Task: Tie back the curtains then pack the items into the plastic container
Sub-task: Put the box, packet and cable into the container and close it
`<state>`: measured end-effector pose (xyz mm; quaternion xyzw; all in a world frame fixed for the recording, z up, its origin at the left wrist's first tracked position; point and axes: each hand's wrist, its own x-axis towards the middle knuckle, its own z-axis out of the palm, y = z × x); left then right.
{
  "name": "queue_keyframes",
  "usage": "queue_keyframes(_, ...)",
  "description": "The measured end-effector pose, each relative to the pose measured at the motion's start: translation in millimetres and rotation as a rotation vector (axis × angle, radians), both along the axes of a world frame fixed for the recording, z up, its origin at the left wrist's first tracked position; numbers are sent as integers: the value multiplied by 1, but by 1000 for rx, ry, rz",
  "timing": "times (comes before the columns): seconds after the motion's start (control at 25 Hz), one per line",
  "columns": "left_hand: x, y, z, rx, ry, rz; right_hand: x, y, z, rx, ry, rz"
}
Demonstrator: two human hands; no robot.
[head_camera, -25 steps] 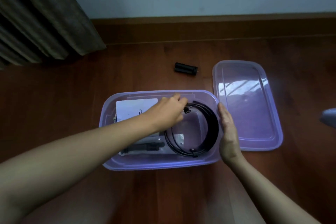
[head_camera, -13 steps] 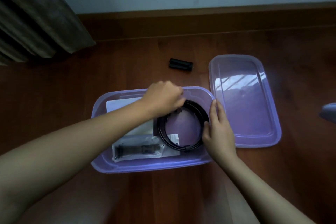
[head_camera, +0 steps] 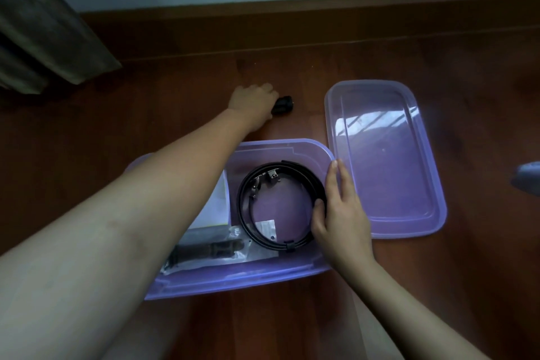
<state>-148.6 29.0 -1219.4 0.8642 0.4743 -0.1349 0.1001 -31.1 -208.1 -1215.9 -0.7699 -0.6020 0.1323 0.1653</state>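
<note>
A purple plastic container [head_camera: 263,276] lies on the wooden floor in front of me. Inside it are a coiled black belt [head_camera: 248,213], a bagged dark strap [head_camera: 210,251] and a white card [head_camera: 217,207]. My right hand [head_camera: 340,213] rests on the container's right rim, thumb against the belt coil, fingers straight. Beyond the container, my left hand [head_camera: 252,104] has its fingers curled over a small black cylinder [head_camera: 283,104] on the floor; most of the cylinder is hidden under the hand.
The container's purple lid [head_camera: 385,161] lies upside down to the right of the container. A dark curtain [head_camera: 43,26] hangs at the top left. A wooden skirting board [head_camera: 321,20] runs along the wall behind. A grey object [head_camera: 529,178] shows at the right edge.
My left hand left the belt in the container and reached forward onto the black cylinder on the floor. My right hand stayed at the container's right rim.
</note>
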Motion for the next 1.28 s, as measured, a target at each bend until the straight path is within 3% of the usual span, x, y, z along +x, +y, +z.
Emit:
queue_keyframes(0.12,-2,-6,12,-11,-169,95,0,0,-1,3,5,7)
queue_keyframes(0.24,-12,-32,51,-91,-608,169,0,0,-1,-5,13,0)
queue_keyframes(0.32,-22,-68,74,-139,-774,108,0,1,1,-17,24,3)
queue_keyframes(0.4,-34,-109,77,-145,-730,4,0,1,3,-30,39,1)
queue_keyframes(0.52,-40,-156,51,-152,-462,-40,2,1,2,-3,58,15)
queue_keyframes(0.64,-31,-176,33,-117,-226,-65,2,-1,5,81,304,-41)
queue_keyframes(0.72,-24,-181,29,-105,-153,-87,6,-3,11,200,476,-230)
queue_keyframes(0.84,-19,-180,28,-88,-106,-86,20,-9,10,263,563,-763)
queue_keyframes(0.92,-18,-177,32,-87,-119,-96,30,-15,6,235,636,-1121)
queue_keyframes(1.04,-21,-174,39,-22,-240,-93,47,-24,-7,73,797,-1478)
queue_keyframes(1.16,-36,-167,46,6,-531,83,56,-28,-26,-45,929,-1526)
queue_keyframes(1.28,-52,-156,56,14,-743,259,59,-27,-31,-95,828,-1486)
